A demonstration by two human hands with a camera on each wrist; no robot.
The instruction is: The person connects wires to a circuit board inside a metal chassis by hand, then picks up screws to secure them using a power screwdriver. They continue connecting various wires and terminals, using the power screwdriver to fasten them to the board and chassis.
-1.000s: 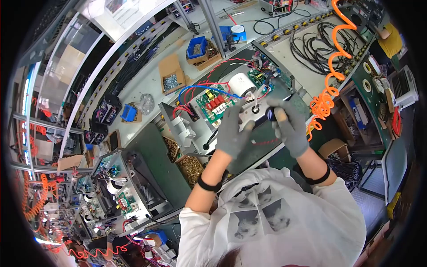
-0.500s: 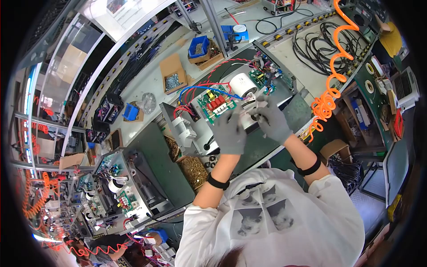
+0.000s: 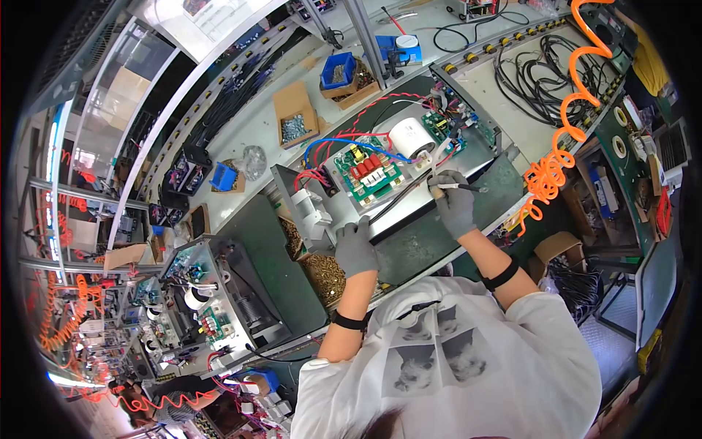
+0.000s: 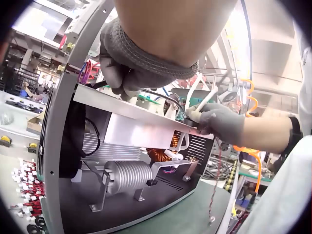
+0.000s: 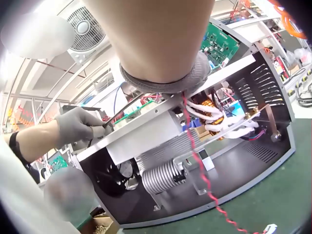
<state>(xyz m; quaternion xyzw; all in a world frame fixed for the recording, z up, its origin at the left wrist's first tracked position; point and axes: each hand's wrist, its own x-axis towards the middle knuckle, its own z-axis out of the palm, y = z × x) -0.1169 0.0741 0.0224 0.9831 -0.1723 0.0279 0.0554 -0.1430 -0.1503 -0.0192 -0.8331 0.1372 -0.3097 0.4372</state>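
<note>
A grey-gloved left hand [image 3: 356, 249] is at the left end of a metal panel [image 3: 409, 208] in an open welder-like chassis [image 5: 195, 214]. Its fingers are curled at one end of a black cable [image 3: 395, 203] lying along the panel. Further right, the gloved right hand [image 3: 455, 207] pinches a white-sleeved cable [image 4: 208, 100] at the panel's front edge. A black ring [image 4: 189, 122] shows just under its fingertips. Behind the hands sit a green circuit board [image 3: 365, 175] and a white cylinder [image 3: 412, 139]. A red-black twisted wire [image 5: 201, 168] hangs below the right hand.
A bin of brass-coloured fasteners [image 3: 325, 276] stands beside the left forearm. Boxes of screws [image 3: 295, 126] and a blue tray [image 3: 338, 69] line the back. An orange coiled hose [image 3: 552, 175] hangs at the right. Another opened chassis [image 3: 241, 293] stands to the left.
Both hands were close together over the panel's middle. Since then the left hand has moved left to the cable's end, and the right hand has shifted right. The black cable now lies exposed between them.
</note>
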